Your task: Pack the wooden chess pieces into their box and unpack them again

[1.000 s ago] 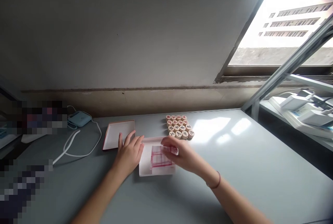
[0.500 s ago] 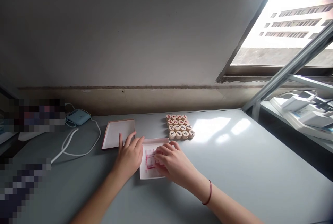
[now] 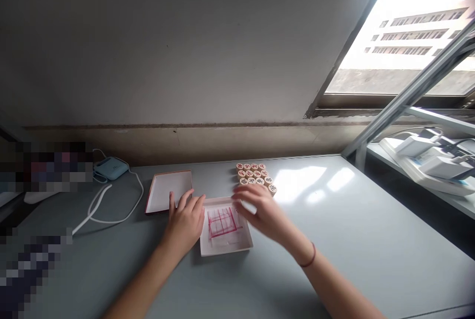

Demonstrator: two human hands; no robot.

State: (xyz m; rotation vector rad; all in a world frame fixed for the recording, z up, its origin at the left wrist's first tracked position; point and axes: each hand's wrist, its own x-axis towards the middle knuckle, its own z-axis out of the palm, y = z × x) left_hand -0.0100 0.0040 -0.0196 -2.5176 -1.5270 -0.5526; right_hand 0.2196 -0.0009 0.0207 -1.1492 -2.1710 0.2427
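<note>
A shallow white box [image 3: 227, 249] lies on the desk, with pink grid-like lines [image 3: 222, 222] on its inner bottom. At its left wall rests my left hand [image 3: 186, 220], fingers spread. My right hand [image 3: 260, 205] hovers over the box's far right corner, slightly blurred. Its fingers curve, with a gap between thumb and fingertips and nothing seen in them. Just beyond it, round wooden Chinese chess pieces [image 3: 254, 174] stand in rows, some with red characters and some with black. My right hand hides part of the nearest row.
Left of the box lies a shallow open lid [image 3: 168, 185], white inside with a reddish edge. A light blue device [image 3: 111, 168] and a white cable [image 3: 122, 218] are farther left. Chargers sit in a white power strip [image 3: 434, 165] on the right shelf, near a slanted metal bar [image 3: 408, 89].
My right hand has lifted from inside the box and moved up and right toward the chess pieces, uncovering the pink lines. My left hand has stayed in place.
</note>
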